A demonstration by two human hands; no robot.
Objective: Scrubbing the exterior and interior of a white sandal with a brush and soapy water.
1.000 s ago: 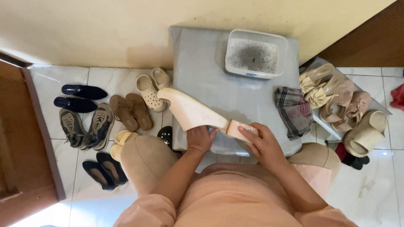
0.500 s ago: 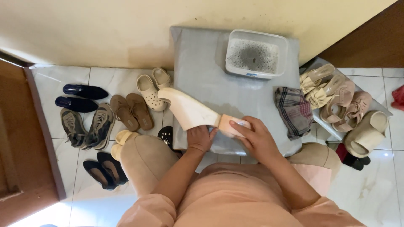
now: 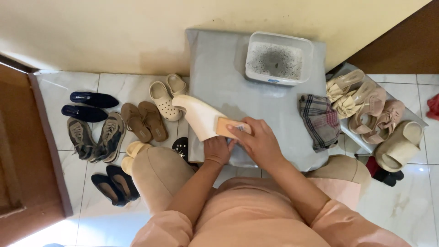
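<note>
Since the earlier frame, the tan block (image 3: 232,126) is shifted inward along the cream shoe (image 3: 197,115), from the outer end nearer the right hand toward the shoe's middle; the shoe itself is held at much the same slant.

Item, work in hand: cream shoe, sole side turned up, being rubbed with the tan block. Progress, as a judgement: under way, not finished; the upturned surface looks uniformly pale, so cleaned and uncleaned parts cannot be told apart.

Item, left hand (image 3: 217,150): grip closed around the near end of the shoe from below, fingers mostly hidden under it.

Item, right hand (image 3: 259,142): grip pressed together on the block, fingertips on top, block laid flat against the shoe.

Item, position: the shoe is held above the near edge of a grey mat (image 3: 228,73) on the floor, toe pointing away to the left; the block touches it just beyond the left hand.

Item, surroundings: white tray of grey grit (image 3: 278,58) at the mat's far end; plaid cloth (image 3: 320,121) to the right; rows of shoes and sandals (image 3: 144,121) on the tiles (image 3: 55,91) to the left, more pairs (image 3: 375,110) to the right.
</note>
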